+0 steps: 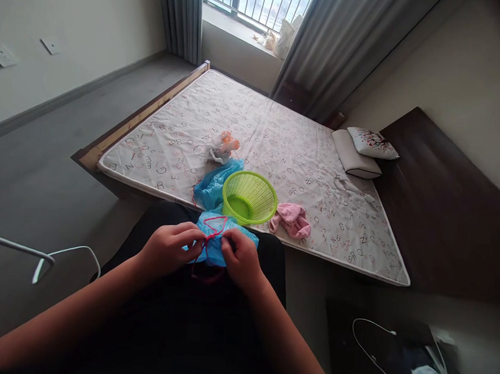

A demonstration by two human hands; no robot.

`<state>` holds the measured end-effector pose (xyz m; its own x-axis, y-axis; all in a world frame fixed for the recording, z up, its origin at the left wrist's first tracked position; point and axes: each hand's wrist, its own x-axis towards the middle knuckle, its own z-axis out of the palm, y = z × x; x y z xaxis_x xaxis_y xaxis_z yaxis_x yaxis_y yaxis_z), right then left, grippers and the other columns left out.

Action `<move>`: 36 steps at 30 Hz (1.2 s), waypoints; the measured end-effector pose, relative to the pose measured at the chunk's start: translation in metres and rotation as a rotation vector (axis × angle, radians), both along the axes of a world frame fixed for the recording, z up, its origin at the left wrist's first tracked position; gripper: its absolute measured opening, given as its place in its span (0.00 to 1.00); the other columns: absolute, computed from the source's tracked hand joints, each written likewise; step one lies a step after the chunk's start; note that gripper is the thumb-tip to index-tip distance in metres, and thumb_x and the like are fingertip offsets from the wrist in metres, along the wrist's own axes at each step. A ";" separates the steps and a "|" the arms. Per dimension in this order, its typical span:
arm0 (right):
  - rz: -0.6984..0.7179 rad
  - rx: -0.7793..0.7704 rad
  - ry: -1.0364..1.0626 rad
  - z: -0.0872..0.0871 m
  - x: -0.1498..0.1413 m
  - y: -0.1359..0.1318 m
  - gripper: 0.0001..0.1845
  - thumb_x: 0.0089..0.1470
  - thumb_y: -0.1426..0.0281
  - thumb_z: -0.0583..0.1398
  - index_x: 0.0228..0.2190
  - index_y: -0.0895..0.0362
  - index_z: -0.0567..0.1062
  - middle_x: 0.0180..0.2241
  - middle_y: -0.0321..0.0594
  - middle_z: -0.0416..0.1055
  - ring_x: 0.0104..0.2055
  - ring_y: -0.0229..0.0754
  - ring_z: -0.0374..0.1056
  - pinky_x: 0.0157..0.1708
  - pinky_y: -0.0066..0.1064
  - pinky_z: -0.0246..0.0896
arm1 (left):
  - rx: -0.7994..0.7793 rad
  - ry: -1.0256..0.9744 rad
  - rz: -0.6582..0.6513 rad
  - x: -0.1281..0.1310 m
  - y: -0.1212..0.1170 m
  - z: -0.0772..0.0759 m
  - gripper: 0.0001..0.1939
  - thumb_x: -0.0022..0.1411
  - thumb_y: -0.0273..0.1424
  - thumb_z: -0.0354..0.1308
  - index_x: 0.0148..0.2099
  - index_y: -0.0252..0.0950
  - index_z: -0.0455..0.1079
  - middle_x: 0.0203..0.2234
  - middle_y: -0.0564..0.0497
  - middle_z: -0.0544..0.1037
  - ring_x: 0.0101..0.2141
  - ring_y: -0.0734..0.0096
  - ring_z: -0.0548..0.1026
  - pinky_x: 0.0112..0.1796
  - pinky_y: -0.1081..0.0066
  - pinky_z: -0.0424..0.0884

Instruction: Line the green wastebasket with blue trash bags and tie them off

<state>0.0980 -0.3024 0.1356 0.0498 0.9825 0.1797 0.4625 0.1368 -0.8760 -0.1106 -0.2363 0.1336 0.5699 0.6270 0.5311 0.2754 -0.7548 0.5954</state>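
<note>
Pinching the red string (210,239), the hands (171,245) have its loop (215,219) pointing forward

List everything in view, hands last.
Round plastic basket: 1, lime-green, mattress edge
Plastic bags: 2, blue, beside basket, lap
Drawstring: 1, red, between hands
Crumpled cloth: 1, pink, right of basket
Crumpled bundle: 1, orange-white-grey, mattress
Letter-print mattress: 1, white, centre
Pillows: 2, beige; floral white, by headboard
Wooden headboard: 1, brown, right
Curtains: 2, grey, by window
Railed window: 1, bright, top
Sill bags: unclear, whitish, windowsill
Wall plates: 2, white, left
Cables: unclear, white, left, lower right
Left hand: 1, bare, at drawstring
Right hand: 1, bare, at drawstring
</note>
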 end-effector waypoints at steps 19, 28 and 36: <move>0.114 0.063 0.015 0.008 -0.007 -0.001 0.06 0.67 0.68 0.61 0.39 0.51 0.80 0.39 0.38 0.82 0.43 0.42 0.78 0.46 0.33 0.72 | -0.547 0.047 -0.331 -0.005 0.012 0.027 0.06 0.60 0.26 0.61 0.38 0.38 0.80 0.36 0.47 0.78 0.37 0.66 0.77 0.42 0.70 0.76; 0.056 -0.038 -0.205 0.007 -0.014 -0.009 0.11 0.70 0.63 0.57 0.43 0.51 0.78 0.36 0.41 0.83 0.35 0.44 0.79 0.36 0.31 0.69 | -0.706 0.138 -0.317 -0.002 0.007 0.028 0.16 0.70 0.39 0.60 0.32 0.35 0.75 0.30 0.50 0.76 0.32 0.69 0.73 0.35 0.72 0.71; 0.167 -0.057 0.008 0.011 -0.009 0.000 0.07 0.67 0.65 0.62 0.42 0.48 0.82 0.41 0.35 0.84 0.40 0.41 0.80 0.42 0.31 0.73 | -1.022 -0.359 0.084 -0.009 -0.005 0.005 0.18 0.65 0.46 0.64 0.33 0.36 0.76 0.26 0.51 0.74 0.27 0.71 0.70 0.28 0.72 0.69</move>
<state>0.0888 -0.3028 0.1469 -0.1139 0.9858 0.1234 0.4302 0.1609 -0.8883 -0.1194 -0.2415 0.1387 0.4205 0.8969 -0.1368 -0.0122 0.1563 0.9876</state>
